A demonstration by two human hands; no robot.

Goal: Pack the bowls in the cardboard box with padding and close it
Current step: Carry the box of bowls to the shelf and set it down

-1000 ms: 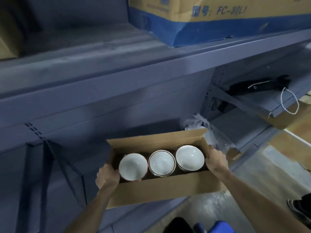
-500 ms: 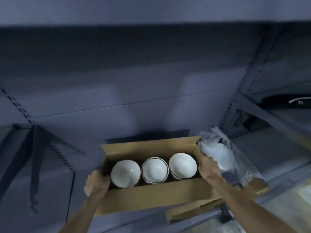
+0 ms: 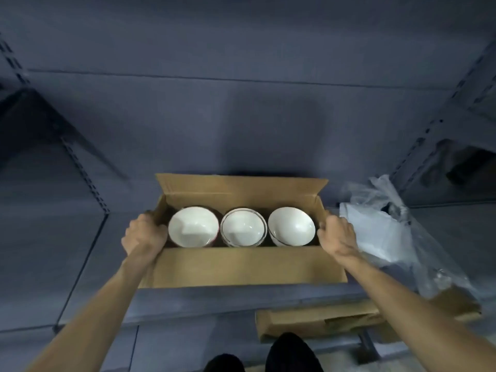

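Here the person stands at a grey-blue metal shelf with both hands clamped on the short ends of an open cardboard box. The left hand has its fingers curled over the box's left end wall, knuckles up, thumb side toward the nearest bowl. The right hand grips the opposite end the same way, fingers hooked over the top edge and closed tight on the cardboard. Between the two hands, inside the box, three white bowls sit upright in a row: the left bowl just beside the left hand, the middle bowl with a dark line round its rim, and the right bowl just beside the right hand. Each seems to be the top of a stack, though the depth is hard to judge. The far flap stands up beyond the hands; the near flap hangs down toward the person. Just outside the right hand lies a crumpled clear plastic bag with something white in it. Below the right forearm, a flattened piece of cardboard pokes out from the shelf edge. The person's dark shoes show at the bottom.
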